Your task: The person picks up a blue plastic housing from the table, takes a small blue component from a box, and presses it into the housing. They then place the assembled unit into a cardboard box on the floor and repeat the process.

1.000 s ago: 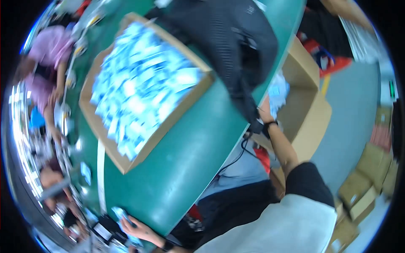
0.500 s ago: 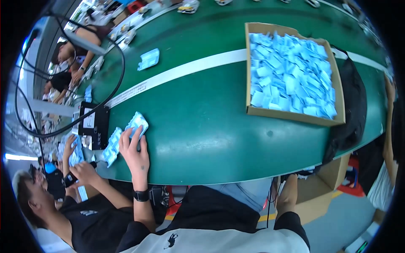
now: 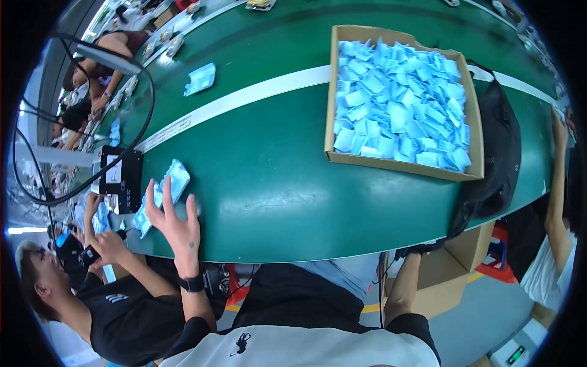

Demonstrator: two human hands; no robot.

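My left hand (image 3: 176,231) is open, its fingers spread over the table's left part. Beneath and beside its fingertips lie two light-blue moulded plastic trays: one tray (image 3: 177,178) just past the fingers, the other (image 3: 142,220) partly behind the hand. My right hand (image 3: 413,262) hangs low at the table's front edge, beside a dark object (image 3: 422,247); its fingers cannot be made out. Farther right on the green table (image 3: 263,208) stands a shallow cardboard box (image 3: 397,166), heaped with small light-blue pieces (image 3: 400,107).
A black bag (image 3: 498,153) leans against the box's right side. A black device (image 3: 129,183) and looping cable (image 3: 153,98) are at left. Another blue tray (image 3: 200,79) lies farther back. A co-worker (image 3: 128,312) sits close on my left; an open carton (image 3: 437,281) stands below the table.
My left hand has lifted off the blue trays and its fingers have spread. The whole view has shifted, moving table and box slightly left in the picture.
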